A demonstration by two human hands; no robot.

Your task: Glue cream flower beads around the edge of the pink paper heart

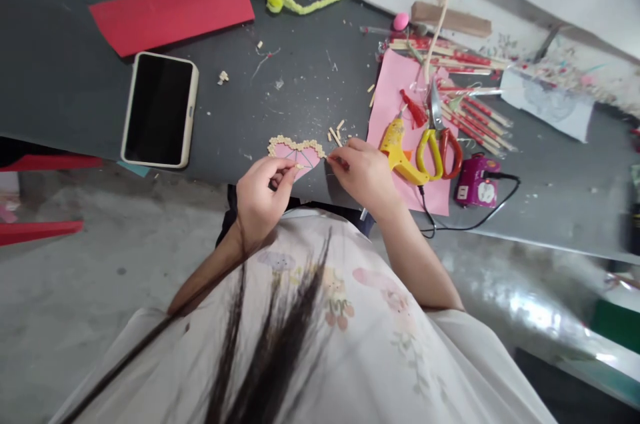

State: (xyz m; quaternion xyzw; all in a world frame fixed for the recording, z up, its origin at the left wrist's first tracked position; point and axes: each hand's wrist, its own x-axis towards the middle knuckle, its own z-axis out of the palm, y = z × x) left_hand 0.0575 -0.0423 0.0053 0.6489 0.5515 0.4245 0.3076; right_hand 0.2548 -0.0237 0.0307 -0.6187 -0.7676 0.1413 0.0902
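A pink heart-shaped paper (286, 151) with dark lines lies at the table's near edge. Small pale pieces form a bumpy border (300, 144) along its upper edge. My left hand (264, 192) is over its lower left part, thumb and forefinger pinched on a small pale piece (299, 166). At the heart's right edge, my right hand (367, 174) has its fingertips pinched together beside the end of the border. What those fingertips hold is too small to make out. Several short cut stick pieces (336, 135) lie just above my right hand.
Right of my hands, a yellow glue gun (399, 154) and scissors (436, 121) lie on pink paper (387, 87). A corded purple box (477, 181) and red-and-pale sticks (475, 114) lie beyond. Leftward are a phone (159, 111) and red paper (175, 13).
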